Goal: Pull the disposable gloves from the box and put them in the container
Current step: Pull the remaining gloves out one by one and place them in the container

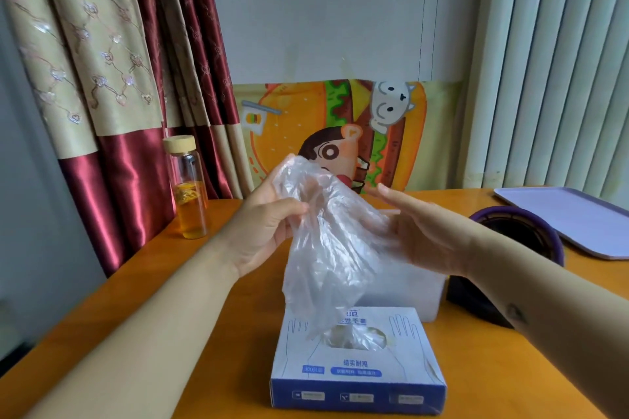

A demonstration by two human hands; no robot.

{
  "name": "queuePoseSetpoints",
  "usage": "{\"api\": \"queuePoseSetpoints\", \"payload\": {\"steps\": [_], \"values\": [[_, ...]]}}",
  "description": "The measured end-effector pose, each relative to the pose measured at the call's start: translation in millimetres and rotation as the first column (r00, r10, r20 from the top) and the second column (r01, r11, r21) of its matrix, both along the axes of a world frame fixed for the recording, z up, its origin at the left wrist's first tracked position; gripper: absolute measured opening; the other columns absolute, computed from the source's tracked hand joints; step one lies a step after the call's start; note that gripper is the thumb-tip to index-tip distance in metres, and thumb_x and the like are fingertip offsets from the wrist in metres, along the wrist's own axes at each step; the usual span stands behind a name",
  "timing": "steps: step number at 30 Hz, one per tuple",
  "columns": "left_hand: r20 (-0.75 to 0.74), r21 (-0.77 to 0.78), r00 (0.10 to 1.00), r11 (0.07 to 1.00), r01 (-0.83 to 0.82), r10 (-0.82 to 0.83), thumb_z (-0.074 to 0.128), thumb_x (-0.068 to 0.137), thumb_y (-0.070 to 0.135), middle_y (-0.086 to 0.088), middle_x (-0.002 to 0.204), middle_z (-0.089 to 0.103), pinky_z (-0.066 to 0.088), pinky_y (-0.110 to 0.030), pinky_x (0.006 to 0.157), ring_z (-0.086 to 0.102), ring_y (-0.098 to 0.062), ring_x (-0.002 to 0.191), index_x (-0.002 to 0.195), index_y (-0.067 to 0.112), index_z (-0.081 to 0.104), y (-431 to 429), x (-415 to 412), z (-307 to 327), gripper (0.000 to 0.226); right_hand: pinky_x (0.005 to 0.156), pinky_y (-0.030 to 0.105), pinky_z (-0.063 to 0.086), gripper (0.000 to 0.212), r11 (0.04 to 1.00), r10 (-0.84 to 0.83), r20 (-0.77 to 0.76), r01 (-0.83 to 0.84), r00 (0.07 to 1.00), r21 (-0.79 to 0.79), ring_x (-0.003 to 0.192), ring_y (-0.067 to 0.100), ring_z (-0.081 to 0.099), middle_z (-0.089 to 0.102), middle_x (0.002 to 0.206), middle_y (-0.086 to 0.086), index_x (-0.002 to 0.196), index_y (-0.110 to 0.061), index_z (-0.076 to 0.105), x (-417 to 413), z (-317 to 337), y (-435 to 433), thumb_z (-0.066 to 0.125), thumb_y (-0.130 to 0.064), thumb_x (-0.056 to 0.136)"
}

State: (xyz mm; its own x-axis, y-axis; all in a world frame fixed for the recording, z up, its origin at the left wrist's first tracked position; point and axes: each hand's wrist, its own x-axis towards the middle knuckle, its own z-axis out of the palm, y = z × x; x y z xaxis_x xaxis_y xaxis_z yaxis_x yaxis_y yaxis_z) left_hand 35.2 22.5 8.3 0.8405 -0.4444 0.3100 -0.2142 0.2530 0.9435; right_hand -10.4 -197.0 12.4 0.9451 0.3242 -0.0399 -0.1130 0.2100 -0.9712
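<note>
Two hands are on a clear plastic glove (326,248). The left hand (262,224) pinches it near the top with thumb and fingers. The right hand (418,231) touches the other side. Its fingers are partly hidden by the plastic, so I cannot tell if it grips. Below the pinch the glove hangs down, and its bottom end reaches the hole in the box (357,374). Just behind that hanging end sits the white container (423,296). The glove looks very light, floppy, slippery and easy to rip. I think a soft pinch near the top edge is best.
</note>
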Motion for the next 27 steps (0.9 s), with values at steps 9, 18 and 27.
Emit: {"api": "queuePoseSetpoints", "payload": {"steps": [9, 18, 27], "values": [[-0.043, 0.097, 0.979, 0.976, -0.193, 0.198, 0.046, 0.091, -0.011, 0.003, 0.142, 0.043, 0.052, -0.011, 0.066, 0.060, -0.003, 0.097, 0.154, 0.025, 0.015, 7.8, 12.3, -9.4, 0.079, 0.067, 0.017, 0.047, 0.036, 0.898, -0.021, 0.487, 0.230, 0.873, -0.374, 0.080, 0.010, 0.059, 0.071, 0.106, -0.002, 0.106, -0.019, 0.065, 22.6, 15.2, 18.2, 0.062, 0.007, 0.082], [0.106, 0.499, 0.744, 0.611, -0.614, 0.660, 0.059, 0.093, 0.019, -0.004, 0.157, 0.019, 0.040, -0.035, 0.101, 0.032, -0.024, 0.139, 0.152, 0.031, 0.017, 52.9, 40.5, -33.6, 0.073, 0.047, 0.004, 0.036, 0.067, 0.526, 0.113, 0.480, 0.358, 0.870, -0.772, 0.048, -0.007, 0.054, 0.057, 0.081, -0.010, 0.143, -0.026, 0.037, 47.0, 6.8, 21.0, 0.062, -0.003, 0.086], [0.508, 0.835, 0.834, 0.364, -0.414, -0.216, 0.052, 0.096, 0.038, 0.007, 0.144, 0.043, 0.035, -0.032, 0.106, 0.040, -0.010, 0.128, 0.136, 0.033, 0.050, -34.0, 39.6, -17.9, 0.041, 0.059, 0.010, 0.044, 0.070, 0.185, 0.123, 0.396, 0.371, 0.910, -0.910, 0.069, 0.001, 0.060, 0.040, 0.147, 0.007, 0.148, -0.020, 0.029, 82.7, -17.3, -14.0, 0.063, -0.008, 0.087]]}}
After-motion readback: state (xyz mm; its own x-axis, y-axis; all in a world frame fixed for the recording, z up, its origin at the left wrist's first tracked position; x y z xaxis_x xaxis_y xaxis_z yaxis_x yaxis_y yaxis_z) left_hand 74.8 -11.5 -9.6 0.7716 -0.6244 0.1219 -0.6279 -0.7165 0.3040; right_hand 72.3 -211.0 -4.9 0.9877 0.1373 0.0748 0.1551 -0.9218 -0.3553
